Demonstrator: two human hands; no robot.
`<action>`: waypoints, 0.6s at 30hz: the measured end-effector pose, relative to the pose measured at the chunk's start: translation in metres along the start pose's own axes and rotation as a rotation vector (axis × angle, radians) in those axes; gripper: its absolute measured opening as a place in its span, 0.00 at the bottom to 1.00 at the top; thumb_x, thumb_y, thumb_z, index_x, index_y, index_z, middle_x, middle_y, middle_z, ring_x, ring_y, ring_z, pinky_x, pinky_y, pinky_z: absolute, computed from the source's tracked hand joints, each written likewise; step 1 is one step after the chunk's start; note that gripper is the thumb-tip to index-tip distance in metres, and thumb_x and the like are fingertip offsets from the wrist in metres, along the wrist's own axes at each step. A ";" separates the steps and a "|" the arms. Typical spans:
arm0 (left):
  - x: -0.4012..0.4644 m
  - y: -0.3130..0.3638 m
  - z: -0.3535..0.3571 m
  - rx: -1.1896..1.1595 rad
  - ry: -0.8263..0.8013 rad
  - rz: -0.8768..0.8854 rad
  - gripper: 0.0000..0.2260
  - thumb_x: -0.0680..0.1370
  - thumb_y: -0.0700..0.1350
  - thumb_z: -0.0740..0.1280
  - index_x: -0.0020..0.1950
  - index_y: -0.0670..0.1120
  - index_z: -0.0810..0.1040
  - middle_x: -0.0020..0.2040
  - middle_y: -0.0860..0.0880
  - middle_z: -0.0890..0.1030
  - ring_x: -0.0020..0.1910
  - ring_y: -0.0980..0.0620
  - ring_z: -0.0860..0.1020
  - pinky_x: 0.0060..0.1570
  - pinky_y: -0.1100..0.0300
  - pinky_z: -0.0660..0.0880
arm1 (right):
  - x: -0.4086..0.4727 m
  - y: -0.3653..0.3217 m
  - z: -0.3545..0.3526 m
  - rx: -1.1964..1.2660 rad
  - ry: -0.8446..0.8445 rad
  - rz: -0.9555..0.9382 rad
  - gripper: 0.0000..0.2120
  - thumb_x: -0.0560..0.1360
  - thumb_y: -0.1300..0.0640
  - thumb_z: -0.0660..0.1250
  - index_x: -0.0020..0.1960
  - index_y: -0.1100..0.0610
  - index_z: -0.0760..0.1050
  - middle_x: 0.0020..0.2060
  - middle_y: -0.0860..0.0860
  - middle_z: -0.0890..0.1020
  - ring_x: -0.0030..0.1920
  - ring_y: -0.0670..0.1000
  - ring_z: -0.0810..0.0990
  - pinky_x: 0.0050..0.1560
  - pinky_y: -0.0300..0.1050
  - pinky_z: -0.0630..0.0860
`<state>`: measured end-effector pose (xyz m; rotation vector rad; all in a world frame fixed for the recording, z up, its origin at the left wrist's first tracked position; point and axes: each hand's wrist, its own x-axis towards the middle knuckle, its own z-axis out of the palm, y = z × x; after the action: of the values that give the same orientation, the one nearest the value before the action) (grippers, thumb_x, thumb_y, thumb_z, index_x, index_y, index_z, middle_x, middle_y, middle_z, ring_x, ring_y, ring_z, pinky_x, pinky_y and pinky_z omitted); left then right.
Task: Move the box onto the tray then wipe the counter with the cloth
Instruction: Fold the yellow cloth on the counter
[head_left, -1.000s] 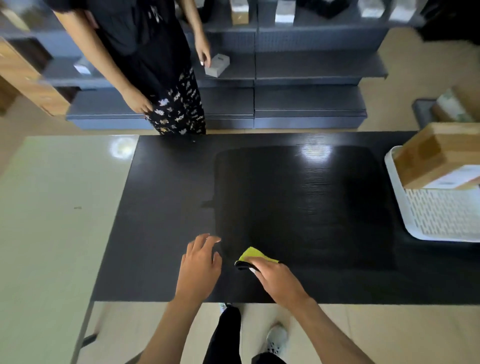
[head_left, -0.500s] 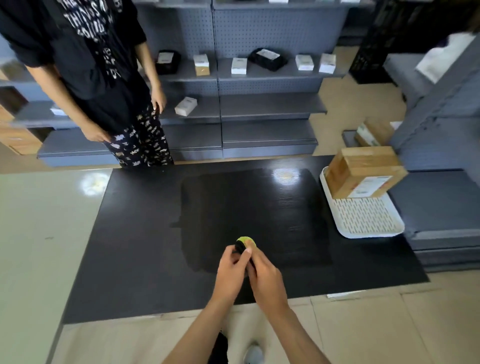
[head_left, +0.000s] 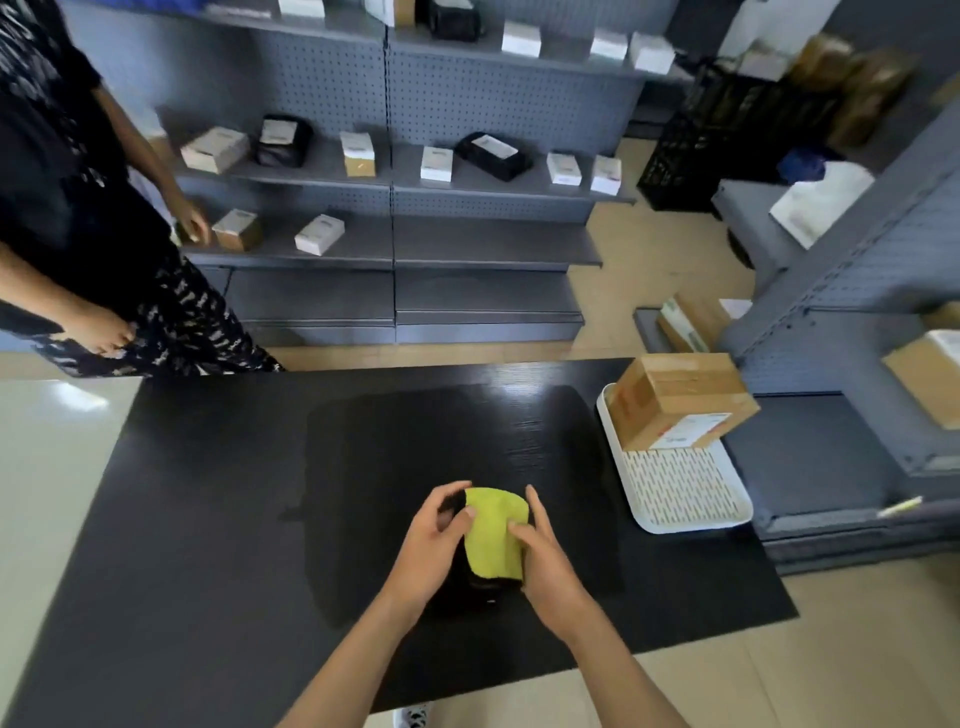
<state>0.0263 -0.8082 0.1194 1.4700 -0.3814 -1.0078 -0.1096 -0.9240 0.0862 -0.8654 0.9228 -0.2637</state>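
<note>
I'm seeing both hands gripping the yellow-green cloth (head_left: 492, 535) between left hand (head_left: 428, 548) and right hand (head_left: 545, 561) fingers over the counter (head_left: 208, 519), while the box (head_left: 675, 400) is sitting on the tray (head_left: 685, 499) well right of the fingers, label text unreadable.

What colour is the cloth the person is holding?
The cloth is yellow-green on the face shown, with a dark underside, held in both hands; the head view shows it.

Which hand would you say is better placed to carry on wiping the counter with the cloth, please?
Probably the right hand: it grips the yellow-green cloth along its right edge. The left hand holds the cloth too, so the margin is small. The box already sits on the tray.
</note>
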 end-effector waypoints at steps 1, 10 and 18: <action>0.005 0.002 -0.001 -0.009 0.017 -0.004 0.14 0.82 0.45 0.67 0.65 0.59 0.77 0.53 0.51 0.85 0.48 0.62 0.83 0.43 0.71 0.75 | 0.003 -0.002 -0.002 0.031 -0.003 -0.011 0.34 0.80 0.60 0.68 0.75 0.29 0.64 0.69 0.51 0.82 0.66 0.56 0.82 0.68 0.62 0.78; 0.057 0.001 0.005 0.158 -0.031 0.055 0.16 0.80 0.39 0.69 0.60 0.59 0.84 0.40 0.61 0.82 0.38 0.60 0.77 0.48 0.59 0.74 | 0.020 -0.039 -0.033 -0.320 0.197 -0.303 0.16 0.78 0.65 0.72 0.59 0.46 0.82 0.52 0.54 0.87 0.55 0.57 0.84 0.52 0.53 0.81; 0.100 -0.017 0.073 0.392 -0.170 0.035 0.25 0.74 0.39 0.75 0.69 0.54 0.78 0.59 0.56 0.79 0.51 0.57 0.80 0.57 0.60 0.77 | 0.038 -0.076 -0.113 -0.472 0.171 -0.255 0.24 0.78 0.70 0.69 0.65 0.45 0.83 0.64 0.43 0.82 0.62 0.41 0.81 0.59 0.41 0.81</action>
<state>0.0213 -0.9261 0.0783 1.7227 -0.7585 -1.0737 -0.1647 -1.0541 0.0864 -1.4178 1.0534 -0.3503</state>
